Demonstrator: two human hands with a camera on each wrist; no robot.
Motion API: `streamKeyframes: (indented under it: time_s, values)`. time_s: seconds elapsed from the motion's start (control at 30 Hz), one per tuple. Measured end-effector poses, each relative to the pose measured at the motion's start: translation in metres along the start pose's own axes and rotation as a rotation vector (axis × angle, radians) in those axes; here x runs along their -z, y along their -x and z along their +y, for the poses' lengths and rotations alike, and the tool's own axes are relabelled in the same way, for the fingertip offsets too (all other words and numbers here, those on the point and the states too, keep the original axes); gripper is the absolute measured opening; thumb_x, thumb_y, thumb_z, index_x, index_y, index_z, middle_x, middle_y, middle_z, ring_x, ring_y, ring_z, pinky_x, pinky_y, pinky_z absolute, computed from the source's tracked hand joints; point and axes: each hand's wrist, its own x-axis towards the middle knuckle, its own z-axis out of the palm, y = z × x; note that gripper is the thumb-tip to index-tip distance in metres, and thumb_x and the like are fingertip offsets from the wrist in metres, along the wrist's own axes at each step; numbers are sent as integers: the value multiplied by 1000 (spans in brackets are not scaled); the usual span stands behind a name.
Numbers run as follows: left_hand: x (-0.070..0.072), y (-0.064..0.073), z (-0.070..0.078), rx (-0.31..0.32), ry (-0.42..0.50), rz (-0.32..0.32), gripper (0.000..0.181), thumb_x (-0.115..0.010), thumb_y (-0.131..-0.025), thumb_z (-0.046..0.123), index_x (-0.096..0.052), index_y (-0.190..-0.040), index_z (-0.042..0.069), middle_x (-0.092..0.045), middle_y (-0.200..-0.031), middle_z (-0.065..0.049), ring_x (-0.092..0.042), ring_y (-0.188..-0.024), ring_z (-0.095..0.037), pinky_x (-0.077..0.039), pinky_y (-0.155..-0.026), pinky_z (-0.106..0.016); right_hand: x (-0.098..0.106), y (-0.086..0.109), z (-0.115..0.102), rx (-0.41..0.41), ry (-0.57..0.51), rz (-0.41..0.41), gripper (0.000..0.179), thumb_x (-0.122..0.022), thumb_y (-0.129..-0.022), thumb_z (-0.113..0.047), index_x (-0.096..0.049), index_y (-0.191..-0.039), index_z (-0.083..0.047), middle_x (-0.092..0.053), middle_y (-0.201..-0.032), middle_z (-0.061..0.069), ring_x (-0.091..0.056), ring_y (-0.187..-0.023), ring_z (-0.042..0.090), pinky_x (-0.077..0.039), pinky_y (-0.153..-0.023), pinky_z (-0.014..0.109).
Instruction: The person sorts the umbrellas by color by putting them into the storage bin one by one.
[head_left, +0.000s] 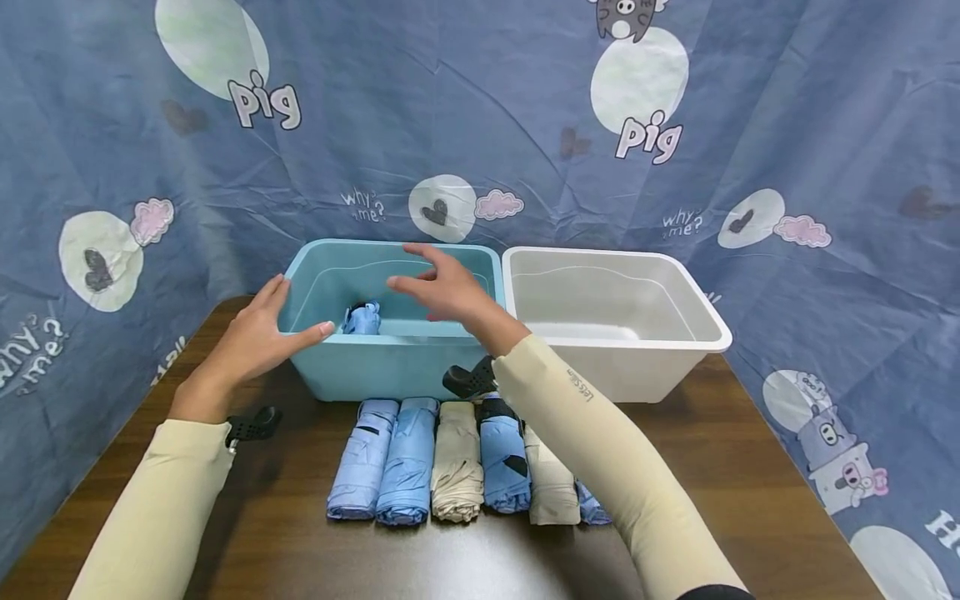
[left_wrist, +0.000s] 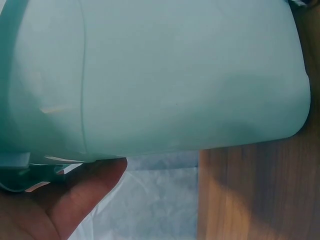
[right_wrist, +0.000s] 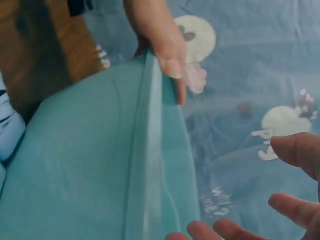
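Observation:
A teal plastic bin (head_left: 390,367) stands on the table, with a blue folded umbrella (head_left: 363,320) lying inside near its front left. My left hand (head_left: 251,337) rests on the bin's front left corner, thumb stretched along the front rim and fingers along the left side. Over the right half of the bin, my right hand (head_left: 447,292) hovers with spread fingers and holds nothing. In the right wrist view, its fingers (right_wrist: 295,155) appear apart from the rim. In front of the bin, several folded umbrellas (head_left: 405,462), blue and beige, lie in a row; my right forearm hides some of them.
A white bin (head_left: 607,367) stands right beside the teal one, and no objects show in it. Behind both hangs a blue cloth (head_left: 525,92) with pig prints. The brown wooden table (head_left: 300,533) extends in front.

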Motion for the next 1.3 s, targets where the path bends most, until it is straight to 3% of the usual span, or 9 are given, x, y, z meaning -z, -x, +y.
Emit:
streamKeyframes:
  time_s: [0.43, 0.67, 1.03, 1.3]
  values:
    - [1, 2, 1, 4, 2, -15, 109, -57, -85, 65, 2, -154, 5, 9, -161, -14, -9, -141, -51, -19, -101, -73, 56, 70, 25, 157, 136, 76, 59, -69, -90, -37, -45, -143, -33, -59, -127, 7, -65, -104, 20, -56, -77, 35]
    - [1, -2, 0, 2, -12, -25, 109, -56, -85, 65, 2, -154, 4, 8, -161, -15, -11, -140, -52, -19, -101, -73, 87, 106, 43, 167, 99, 149, 57, -68, -90, -34, -47, -142, -27, -57, -132, 10, -64, -107, 24, -56, -81, 40]
    - [-1, -2, -1, -9, -12, -26, 108, -56, -86, 64, 2, -154, 3, 8, -161, -15, -10, -140, -53, -19, -100, -74, 97, 155, 80, 140, 172, 151, 52, -67, -92, -31, -50, -140, -19, -59, -128, 16, -62, -110, 30, -53, -86, 44]
    - [0, -4, 0, -15, -7, -24, 107, -57, -86, 63, 2, -154, 4, 9, -161, -15, -8, -141, -52, -18, -100, -74, 100, 174, 123, 125, 232, 153, 52, -66, -93, -25, -49, -140, -8, -57, -128, 24, -62, -109, 38, -53, -86, 46]
